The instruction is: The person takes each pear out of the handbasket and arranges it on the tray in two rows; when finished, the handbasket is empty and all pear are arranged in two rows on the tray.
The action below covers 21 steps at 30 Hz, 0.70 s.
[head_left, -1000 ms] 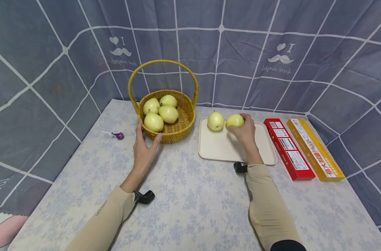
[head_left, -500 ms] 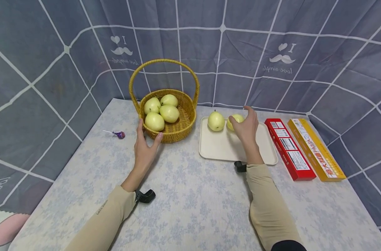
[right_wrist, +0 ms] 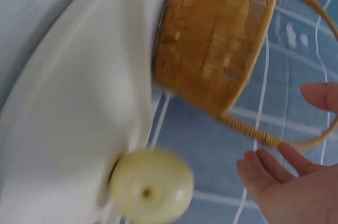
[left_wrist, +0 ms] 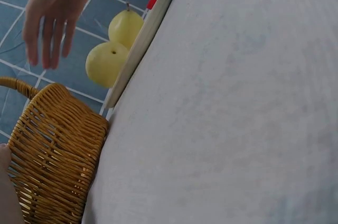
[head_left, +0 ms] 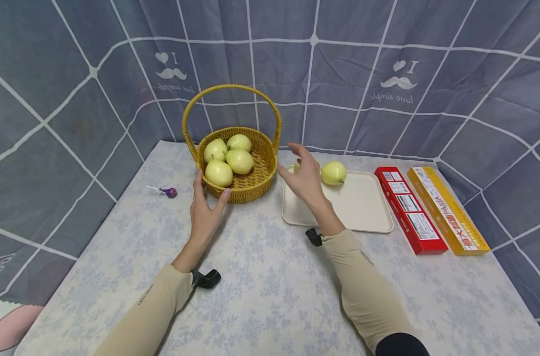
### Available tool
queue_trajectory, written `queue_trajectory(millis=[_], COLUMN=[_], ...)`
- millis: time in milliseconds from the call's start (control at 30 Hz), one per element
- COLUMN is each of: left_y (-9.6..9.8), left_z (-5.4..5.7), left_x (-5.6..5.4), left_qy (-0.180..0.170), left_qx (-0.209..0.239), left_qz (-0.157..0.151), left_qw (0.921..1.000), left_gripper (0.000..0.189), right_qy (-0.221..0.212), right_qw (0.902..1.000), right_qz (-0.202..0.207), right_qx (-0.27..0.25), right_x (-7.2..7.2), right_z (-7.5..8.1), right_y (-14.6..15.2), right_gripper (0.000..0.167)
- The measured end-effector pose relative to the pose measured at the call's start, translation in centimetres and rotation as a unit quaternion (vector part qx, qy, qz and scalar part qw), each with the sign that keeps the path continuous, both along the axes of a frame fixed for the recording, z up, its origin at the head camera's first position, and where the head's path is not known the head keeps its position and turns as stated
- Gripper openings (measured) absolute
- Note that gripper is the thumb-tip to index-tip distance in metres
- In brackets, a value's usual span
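Observation:
My left hand [head_left: 206,210] rests against the near left side of the yellow wicker basket [head_left: 256,192], thumb and fingers spread along its outer wall. Several pale green pears [head_left: 218,173] lie inside, mostly toward the left. In the head view my right hand [head_left: 306,177] hangs over the left end of the cream tray [head_left: 363,212], fingers spread, holding nothing. It hides most of one pear [left_wrist: 107,64] in that view; the left wrist view shows this pear beside another pear [head_left: 334,173] on the tray. In the right wrist view the right hand [right_wrist: 296,182] appears near the basket's handle.
A red box [head_left: 409,212] and a yellow pasta box [head_left: 447,212] lie to the right of the tray. A wrapped lollipop [head_left: 168,192] lies left of the basket. A grey-blue checked curtain [head_left: 341,74] stands behind the table.
My right hand has let go of the right pear on the tray, which now lies tipped over, and has moved left toward the basket. The left hand has stayed at the basket.

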State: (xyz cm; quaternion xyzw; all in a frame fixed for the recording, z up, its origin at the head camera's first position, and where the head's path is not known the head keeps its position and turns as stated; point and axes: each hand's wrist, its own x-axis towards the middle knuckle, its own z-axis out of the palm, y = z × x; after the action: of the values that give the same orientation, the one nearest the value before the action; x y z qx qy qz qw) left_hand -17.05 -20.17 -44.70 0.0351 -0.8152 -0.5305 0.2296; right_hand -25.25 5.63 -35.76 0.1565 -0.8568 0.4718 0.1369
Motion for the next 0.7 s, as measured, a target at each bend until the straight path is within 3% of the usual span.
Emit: queue_trajectory(millis=[200,700], left_y=[-0.1,0.2], left_z=[0.0,0.1], left_x=[-0.1,-0.2], left_qy=[-0.001,-0.01], left_qx=[-0.001,-0.006], left_qz=[-0.001,0.003], left_qw=[1.0,0.9999], left_gripper=[0.093,0.092], right_qy=[-0.014,-0.06], right_qw=[0.9976,0.987], right_qz=[0.063,0.099], right_qx=[0.025,0.111], right_x=[-1.1,-5.2], right_z=[0.2,-0.1], right_y=[-3.7,-8.5], right_gripper=[0.065,0.075])
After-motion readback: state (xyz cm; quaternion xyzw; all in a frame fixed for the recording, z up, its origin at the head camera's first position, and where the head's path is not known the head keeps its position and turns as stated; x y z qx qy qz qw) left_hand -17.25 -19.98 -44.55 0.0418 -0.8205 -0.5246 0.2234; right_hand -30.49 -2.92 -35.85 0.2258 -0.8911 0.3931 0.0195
